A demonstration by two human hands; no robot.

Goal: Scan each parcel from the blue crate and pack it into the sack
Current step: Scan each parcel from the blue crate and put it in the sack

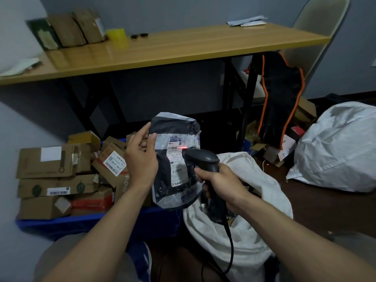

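My left hand (140, 154) grips the left edge of a dark plastic mailer parcel (174, 127), held upright with its white label facing me. My right hand (218, 179) grips the handle of a black barcode scanner (204, 157), whose head points at the label; a red scan line lies across the barcode. Below the scanner an open white sack (254, 231) stands on the floor. The blue crate (61, 223) on the left is piled with several cardboard parcels (46, 164).
A wooden table (183, 47) stands behind, with boxes and a yellow tape roll on it. A second, full white sack (341, 151) lies at the right. A black and orange bag (280, 94) leans by the table leg. The scanner's cable hangs down past the sack.
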